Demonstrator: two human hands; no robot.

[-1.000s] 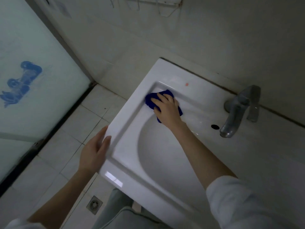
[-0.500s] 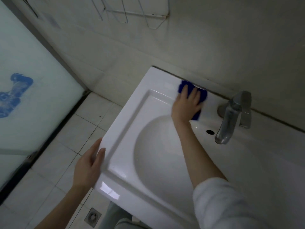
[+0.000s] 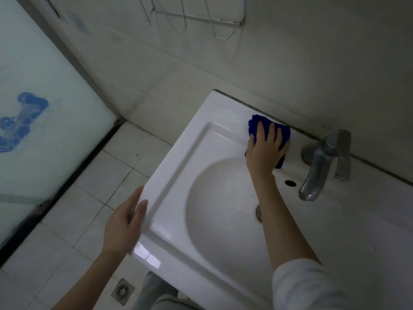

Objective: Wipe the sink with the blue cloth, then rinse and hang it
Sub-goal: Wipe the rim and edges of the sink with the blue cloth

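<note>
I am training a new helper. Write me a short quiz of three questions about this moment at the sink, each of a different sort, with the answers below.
1. Choose one. Where on the sink is the blue cloth?
A. at the bottom of the bowl
B. on the back ledge, left of the tap
C. draped over the tap
2. Fill in the word: the left hand rests on the sink's left ___.
3. True or false: the right hand presses the cloth down with straight fingers.

Key: 1 B; 2 edge; 3 true.
</note>
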